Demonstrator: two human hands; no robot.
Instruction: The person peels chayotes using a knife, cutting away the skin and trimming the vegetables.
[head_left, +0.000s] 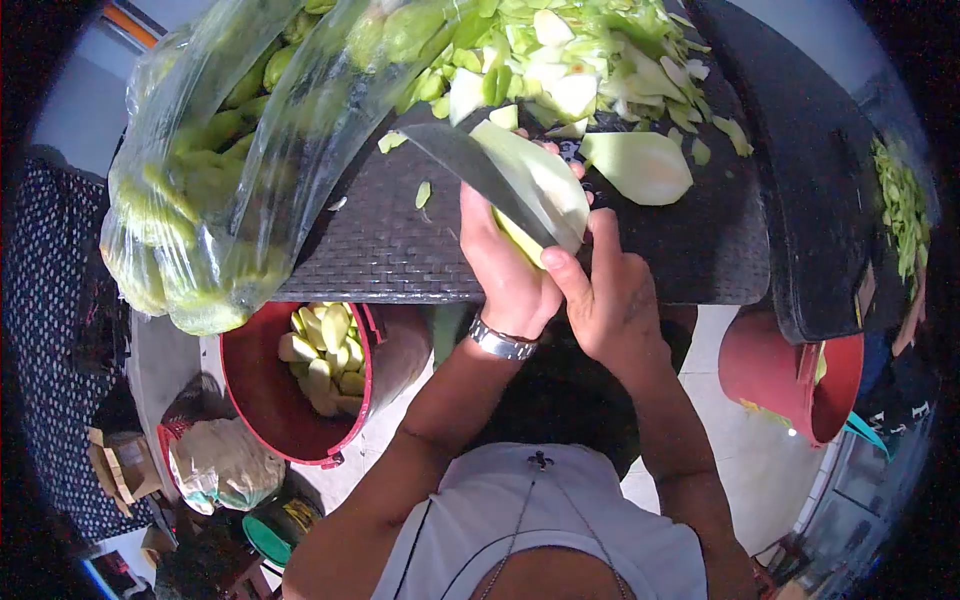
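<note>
My left hand (505, 270), with a metal watch on its wrist, is closed around a peeled pale green fruit (545, 175) that looks like an unripe mango. A wide knife (480, 180) lies with its blade across the fruit's near left side, tip pointing up and left. My right hand (615, 290) is closed at the knife's heel end, its thumb by the blade; the handle is hidden. Just right of the held fruit, a cut pale piece (640, 167) rests on the dark woven tabletop (400, 260). Behind it spreads a pile of green peelings and pale scraps (570, 70).
A clear plastic bag (200, 220) of green fruit overhangs the table's left edge. Below it, a red bucket (235, 375) holds several peeled pieces (325, 350). Another red bucket (770, 365) stands at right, beside a black chair-like panel (790, 180). A stuffed sack (225, 460) sits lower left.
</note>
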